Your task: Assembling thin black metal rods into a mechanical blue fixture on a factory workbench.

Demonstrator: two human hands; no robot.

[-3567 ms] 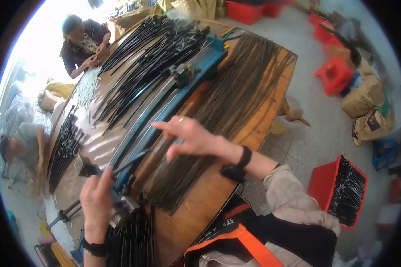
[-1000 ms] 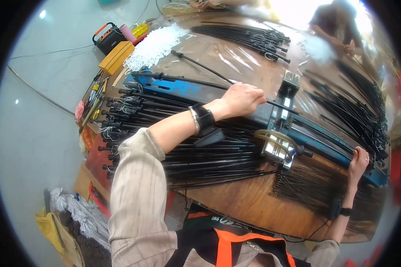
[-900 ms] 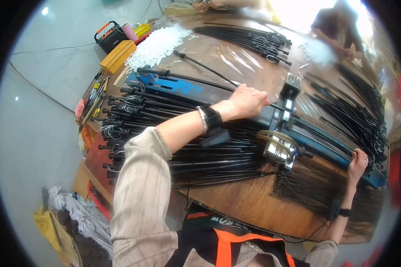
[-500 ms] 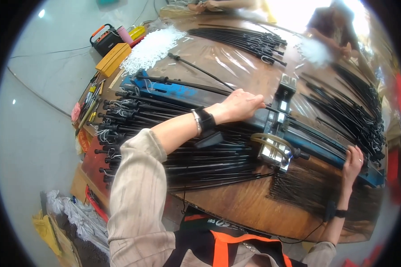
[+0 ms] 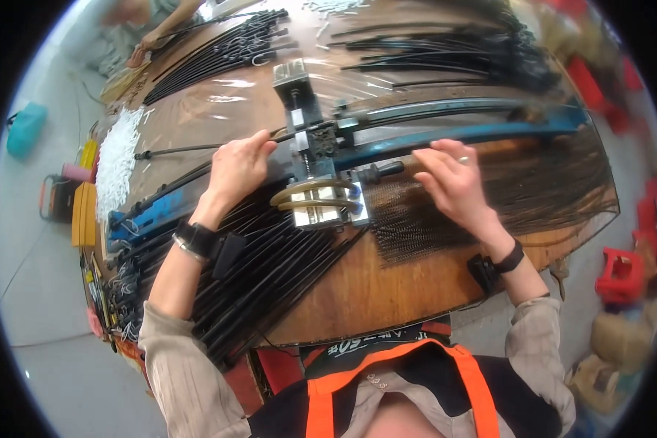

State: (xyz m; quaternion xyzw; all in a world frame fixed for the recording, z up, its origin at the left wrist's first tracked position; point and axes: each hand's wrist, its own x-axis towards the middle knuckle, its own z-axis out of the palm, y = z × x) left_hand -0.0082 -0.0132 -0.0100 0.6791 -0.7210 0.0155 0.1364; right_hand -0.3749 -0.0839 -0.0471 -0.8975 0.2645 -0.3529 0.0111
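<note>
My left hand [image 5: 239, 166] is closed round a thin black rod [image 5: 182, 149] with a thicker black end piece at its left tip. Past my fingers the rod runs to the metal clamping fixture [image 5: 297, 139] mounted on a long blue rail [image 5: 482, 139]. My right hand [image 5: 454, 179] hovers over the rail's near side, fingers apart and loosely bent, holding nothing. It is nearest to the fixture's black knob [image 5: 387, 169], without touching it. Brownish tubes [image 5: 303, 197] loop over the fixture's near end.
Black rods [image 5: 248, 285] lie in a thick bundle at near left; more bundles [image 5: 219, 55] lie at the back. A white pile of small pieces [image 5: 120, 150] sits at the left edge, by a yellow box [image 5: 84, 214]. Dark mesh [image 5: 409, 233] covers the wood right of the fixture.
My right hand has come off the rail's far right part and in toward the fixture, its fingers opening. My left hand stays closed by the fixture. The view has turned to the right.
</note>
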